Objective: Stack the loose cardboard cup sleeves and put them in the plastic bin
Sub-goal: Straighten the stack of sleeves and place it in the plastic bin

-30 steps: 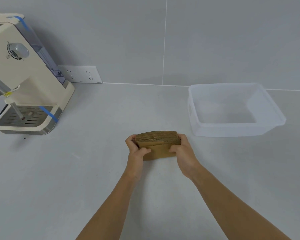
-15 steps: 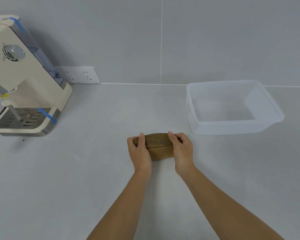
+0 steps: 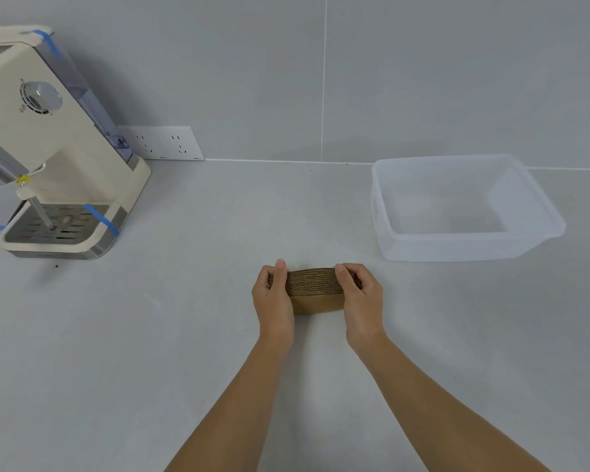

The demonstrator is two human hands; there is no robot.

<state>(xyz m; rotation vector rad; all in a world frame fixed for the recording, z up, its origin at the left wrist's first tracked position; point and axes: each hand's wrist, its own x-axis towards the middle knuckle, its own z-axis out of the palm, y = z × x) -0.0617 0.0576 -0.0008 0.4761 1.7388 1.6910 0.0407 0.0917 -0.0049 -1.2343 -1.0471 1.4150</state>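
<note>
A stack of several brown cardboard cup sleeves stands on edge on the grey counter, in the middle of the view. My left hand clasps its left end and my right hand clasps its right end, fingers over the top. The corrugated edges show between my hands; the ends of the stack are hidden by my fingers. The translucent plastic bin sits to the right and a little farther back, with nothing inside it.
A cream coffee machine with blue tape strips and a metal drip tray stands at the far left. A white wall socket sits at the base of the grey tiled wall. The counter reaches to that wall.
Both hands turned from gripping the stack's ends with thumbs in front to lying palm-down over the ends. The stack stays at the same spot on the counter.
</note>
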